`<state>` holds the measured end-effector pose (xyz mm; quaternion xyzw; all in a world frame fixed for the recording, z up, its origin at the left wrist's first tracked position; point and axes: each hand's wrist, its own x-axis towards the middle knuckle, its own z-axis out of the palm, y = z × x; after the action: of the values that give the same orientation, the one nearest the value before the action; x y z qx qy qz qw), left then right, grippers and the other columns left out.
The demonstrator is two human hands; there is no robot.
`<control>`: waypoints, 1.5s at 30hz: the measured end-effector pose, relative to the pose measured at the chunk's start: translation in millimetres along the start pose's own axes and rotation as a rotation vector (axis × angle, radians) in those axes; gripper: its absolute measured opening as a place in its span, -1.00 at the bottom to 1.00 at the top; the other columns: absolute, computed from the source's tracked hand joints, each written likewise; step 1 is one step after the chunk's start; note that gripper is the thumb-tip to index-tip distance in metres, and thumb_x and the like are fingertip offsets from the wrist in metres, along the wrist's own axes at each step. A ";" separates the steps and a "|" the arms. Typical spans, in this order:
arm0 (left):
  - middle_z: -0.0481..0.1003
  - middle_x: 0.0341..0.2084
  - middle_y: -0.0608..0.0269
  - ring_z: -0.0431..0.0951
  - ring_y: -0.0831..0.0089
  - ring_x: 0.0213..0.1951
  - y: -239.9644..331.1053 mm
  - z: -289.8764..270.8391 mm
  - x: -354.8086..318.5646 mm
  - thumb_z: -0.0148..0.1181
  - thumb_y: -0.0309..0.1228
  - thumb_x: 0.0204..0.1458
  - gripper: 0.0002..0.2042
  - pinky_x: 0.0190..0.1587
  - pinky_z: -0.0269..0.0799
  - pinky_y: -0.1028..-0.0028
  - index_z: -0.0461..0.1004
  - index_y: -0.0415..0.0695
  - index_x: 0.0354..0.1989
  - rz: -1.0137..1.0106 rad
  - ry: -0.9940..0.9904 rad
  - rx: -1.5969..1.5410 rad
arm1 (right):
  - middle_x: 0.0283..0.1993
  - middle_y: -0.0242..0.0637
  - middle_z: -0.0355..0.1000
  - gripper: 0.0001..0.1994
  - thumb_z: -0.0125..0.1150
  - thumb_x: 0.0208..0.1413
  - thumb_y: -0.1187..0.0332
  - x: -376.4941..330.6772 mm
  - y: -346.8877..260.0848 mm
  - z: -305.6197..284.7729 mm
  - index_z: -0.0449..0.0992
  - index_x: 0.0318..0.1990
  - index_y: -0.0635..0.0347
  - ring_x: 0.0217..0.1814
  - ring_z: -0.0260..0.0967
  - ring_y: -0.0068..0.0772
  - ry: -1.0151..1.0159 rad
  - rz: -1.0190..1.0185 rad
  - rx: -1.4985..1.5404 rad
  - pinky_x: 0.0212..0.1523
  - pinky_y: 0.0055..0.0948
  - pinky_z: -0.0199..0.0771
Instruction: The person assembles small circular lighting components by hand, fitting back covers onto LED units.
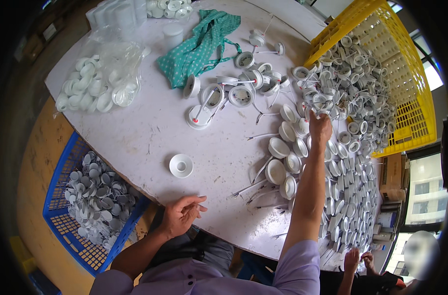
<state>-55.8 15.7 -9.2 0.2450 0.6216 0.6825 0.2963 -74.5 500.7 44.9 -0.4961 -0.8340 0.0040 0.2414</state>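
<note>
My right hand (321,129) is stretched out at the near edge of the yellow crate, among white round lamp housings (289,132) with short wires. Its fingers are bent together, and what they pinch is hidden. My left hand (183,215) is held at the table's front edge with its fingers loosely bent and apart, holding nothing. A single white cone-shaped ring (181,166) lies on the table just beyond it. Several wired housings (241,96) with circuit boards showing lie loosely in the middle.
A tilted yellow crate (408,83) full of housings stands at right; rows of housings (349,196) run below it. A blue crate (61,196) of white parts sits left. A plastic bag (93,81) and green dotted cloth (197,56) lie behind. Another person's hands (353,260) work at lower right.
</note>
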 end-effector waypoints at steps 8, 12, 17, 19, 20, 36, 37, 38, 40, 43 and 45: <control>0.51 -0.11 0.06 0.60 0.41 -0.21 2.3 0.9 -0.7 -0.02 -0.56 0.18 -0.80 -0.30 0.52 0.54 0.38 -0.36 -0.07 0.011 -0.020 -0.001 | -0.46 -0.11 0.55 -0.68 0.02 0.11 0.20 21.6 26.2 12.2 0.54 -0.41 0.30 -0.43 0.54 -0.22 -0.134 0.008 0.364 -0.32 -0.32 0.51; 0.53 -0.15 0.09 0.60 0.42 -0.21 -1.5 3.3 -1.9 -0.01 -0.55 0.18 -0.82 -0.30 0.51 0.56 0.41 -0.35 -0.09 0.022 -0.026 -0.032 | -0.49 -0.22 0.53 -0.74 0.02 0.19 0.29 7.1 20.5 -19.7 0.47 -0.41 0.32 -0.53 0.50 -0.46 -0.083 0.053 0.892 -0.49 -0.51 0.48; 0.53 -0.14 0.06 0.57 0.37 -0.14 6.0 19.2 4.7 0.05 -0.43 0.19 -0.76 -0.13 0.49 0.46 0.43 -0.32 -0.05 -0.106 -0.180 -0.172 | -0.32 -0.14 0.53 -0.77 0.10 0.21 0.29 -70.2 -18.6 -77.2 0.42 -0.26 0.33 -0.36 0.51 -0.44 -0.034 0.079 1.399 -0.44 -0.56 0.47; 0.47 -0.04 0.03 0.47 0.34 0.03 22.9 37.5 12.0 -0.01 -0.22 0.23 -0.63 0.04 0.39 0.37 0.40 -0.30 0.02 -0.042 -0.226 -0.153 | -0.29 -0.10 0.52 -0.76 0.11 0.21 0.29 -131.9 -41.2 -97.7 0.40 -0.23 0.36 -0.35 0.51 -0.41 -0.067 0.099 1.431 -0.41 -0.56 0.47; 0.44 0.01 0.03 0.41 0.34 0.09 26.6 47.7 18.8 -0.08 -0.11 0.24 -0.54 0.10 0.32 0.35 0.36 -0.30 0.06 -0.022 -0.242 -0.209 | -0.31 -0.13 0.52 -0.79 0.09 0.22 0.32 -164.8 -48.4 -107.6 0.42 -0.23 0.33 -0.36 0.51 -0.44 -0.068 0.045 1.415 -0.44 -0.56 0.46; 0.42 -0.47 0.32 0.43 0.63 -0.39 35.3 37.0 -31.3 0.02 -0.32 0.22 -0.75 -0.30 0.39 0.56 0.35 -0.27 -0.08 0.133 -0.201 -0.443 | -0.42 -0.18 0.48 -0.74 0.32 -0.17 0.63 -377.2 -44.1 -137.8 0.51 -0.24 0.32 -0.50 0.46 -0.30 0.075 -1.007 0.760 -0.54 -0.45 0.48; 0.42 -0.47 0.32 0.43 0.63 -0.39 34.7 35.6 -33.1 0.02 -0.32 0.22 -0.75 -0.30 0.39 0.56 0.35 -0.27 -0.08 0.131 -0.200 -0.442 | -0.41 -0.19 0.49 -0.74 0.31 -0.18 0.64 -380.6 -47.0 -139.5 0.51 -0.25 0.30 -0.50 0.46 -0.30 0.122 -1.008 0.738 -0.54 -0.45 0.48; 0.43 -0.46 0.31 0.44 0.64 -0.40 34.4 34.1 -34.0 0.01 -0.34 0.22 -0.75 -0.32 0.40 0.57 0.34 -0.27 -0.07 0.118 -0.220 -0.386 | -0.43 -0.21 0.48 -0.75 0.32 -0.18 0.63 -383.4 -48.5 -140.4 0.52 -0.26 0.28 -0.52 0.45 -0.32 0.134 -0.999 0.733 -0.57 -0.45 0.44; 0.43 -0.45 0.30 0.45 0.64 -0.40 32.9 33.1 -35.8 0.00 -0.35 0.22 -0.75 -0.34 0.41 0.58 0.32 -0.27 -0.06 0.106 -0.235 -0.329 | -0.44 -0.21 0.48 -0.75 0.32 -0.16 0.62 -385.1 -49.3 -144.8 0.52 -0.25 0.28 -0.53 0.44 -0.32 0.097 -0.973 0.730 -0.58 -0.44 0.43; 0.45 -0.45 0.30 0.46 0.64 -0.40 28.3 35.6 -36.3 -0.02 -0.37 0.22 -0.76 -0.36 0.42 0.59 0.32 -0.28 -0.05 0.154 -0.201 -0.326 | -0.45 -0.20 0.47 -0.76 0.31 -0.14 0.61 -388.9 -51.4 -150.8 0.52 -0.24 0.27 -0.54 0.44 -0.29 0.049 -0.898 0.721 -0.60 -0.43 0.40; 0.47 -0.42 0.29 0.46 0.66 -0.38 26.5 32.8 -36.1 -0.01 -0.38 0.21 -0.75 -0.35 0.42 0.60 0.32 -0.29 -0.04 0.133 -0.193 -0.253 | -0.45 -0.19 0.48 -0.76 0.30 -0.13 0.60 -391.4 -55.5 -151.6 0.52 -0.24 0.26 -0.54 0.44 -0.27 0.036 -0.853 0.716 -0.60 -0.43 0.40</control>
<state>-10.0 11.8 21.9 0.3107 0.4817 0.7467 0.3374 94.4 112.6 36.4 -0.0014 -0.9032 0.1808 0.3893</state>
